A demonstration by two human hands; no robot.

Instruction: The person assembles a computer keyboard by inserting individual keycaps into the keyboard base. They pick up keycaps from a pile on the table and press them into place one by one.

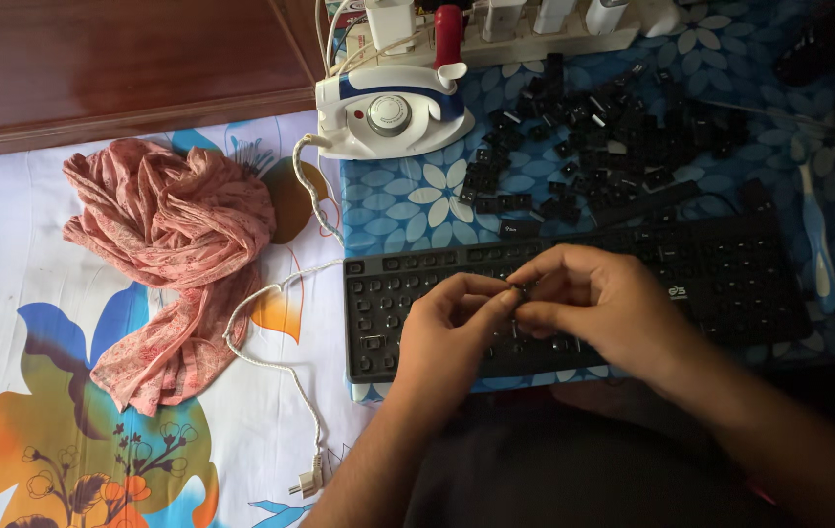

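A black keyboard [730,284] lies on a blue cloth with white flowers, with many of its keycaps removed. My left hand [447,328] and my right hand [593,298] meet above the keyboard's middle. Both pinch one small black keycap [518,290] between their fingertips. A heap of loose black keycaps [603,137] lies on the blue cloth behind the keyboard.
A white and blue clothes iron [393,112] stands at the back, its white cord [276,357] trailing to a plug at the front. A crumpled pink scarf [178,244] lies left. A power strip [496,29] sits behind. A blue toothbrush [816,235] lies right.
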